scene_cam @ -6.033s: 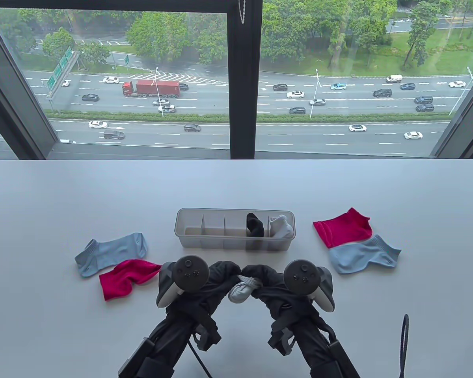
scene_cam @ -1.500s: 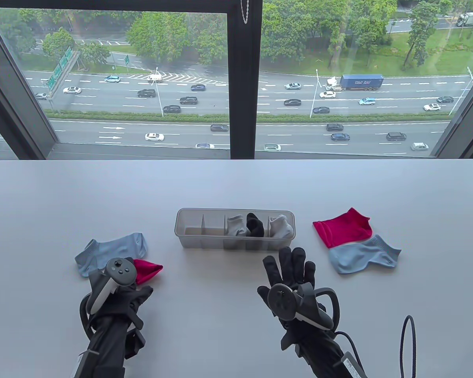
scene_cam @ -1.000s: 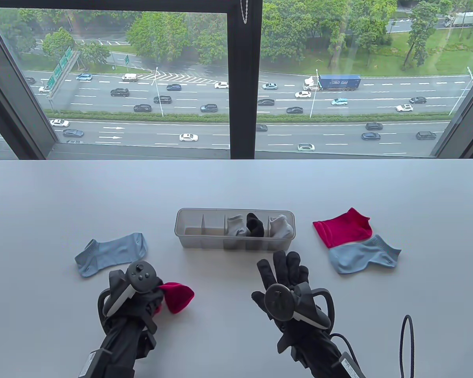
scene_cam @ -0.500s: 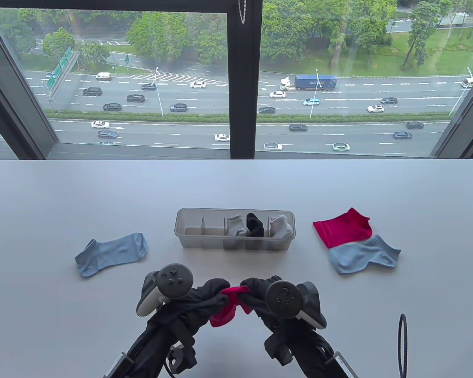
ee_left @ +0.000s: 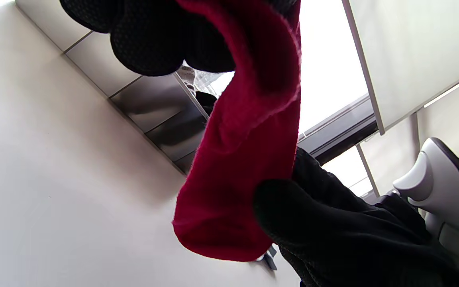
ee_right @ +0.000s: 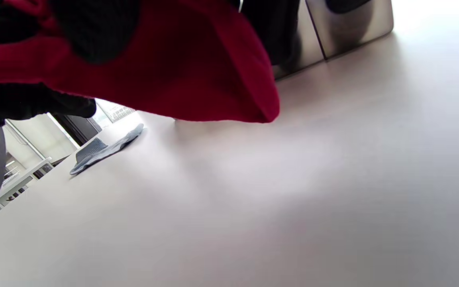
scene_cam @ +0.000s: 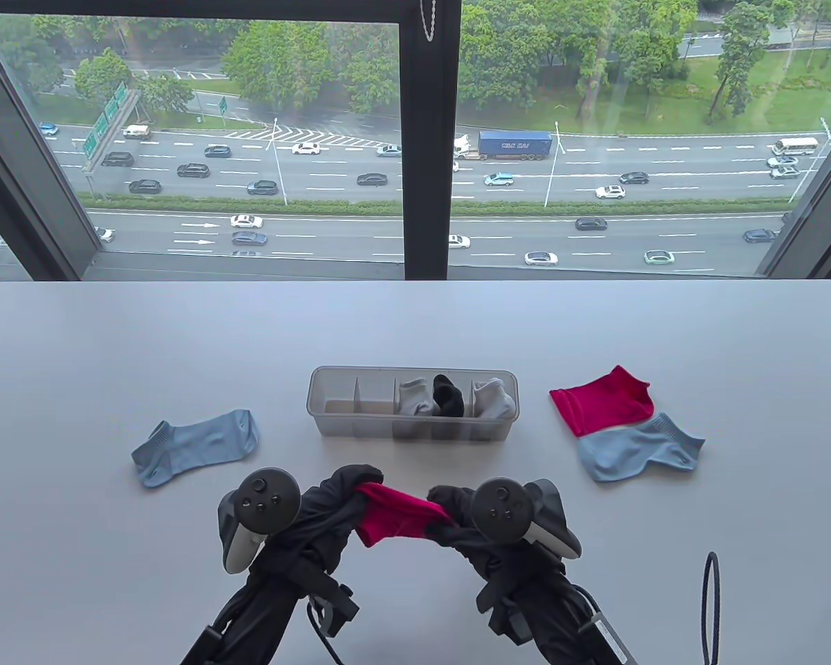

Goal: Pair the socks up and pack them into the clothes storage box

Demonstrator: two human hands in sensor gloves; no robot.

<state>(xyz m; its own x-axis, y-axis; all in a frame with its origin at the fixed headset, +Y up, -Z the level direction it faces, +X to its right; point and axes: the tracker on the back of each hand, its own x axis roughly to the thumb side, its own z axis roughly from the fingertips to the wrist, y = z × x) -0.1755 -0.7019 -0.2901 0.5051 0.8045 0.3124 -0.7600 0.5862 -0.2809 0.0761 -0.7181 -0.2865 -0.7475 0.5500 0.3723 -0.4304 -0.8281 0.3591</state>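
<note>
A red sock (scene_cam: 395, 518) is stretched above the table between both hands, in front of the storage box (scene_cam: 332, 424). My left hand (scene_cam: 350, 485) pinches its left end and my right hand (scene_cam: 447, 516) grips its right end. In the left wrist view the red sock (ee_left: 245, 159) hangs from my fingertips (ee_left: 150, 40); in the right wrist view the red sock (ee_right: 165, 67) fills the top. A second red sock (scene_cam: 602, 402) lies at the right, overlapping a blue sock (scene_cam: 637, 447). Another blue sock (scene_cam: 194, 447) lies at the left. The box holds two grey socks (scene_cam: 412, 398) and a black one (scene_cam: 449, 396).
The white table (scene_cam: 415, 325) reaches back to a window (scene_cam: 426, 138) over a road. The box's two left compartments (scene_cam: 350, 398) hold nothing. A black cable loop (scene_cam: 710, 603) sits near the front right edge.
My left hand took the red sock from beside the left blue sock and brought it to the centre. My right hand closed on its other end; now the sock is pulled wider between them.
</note>
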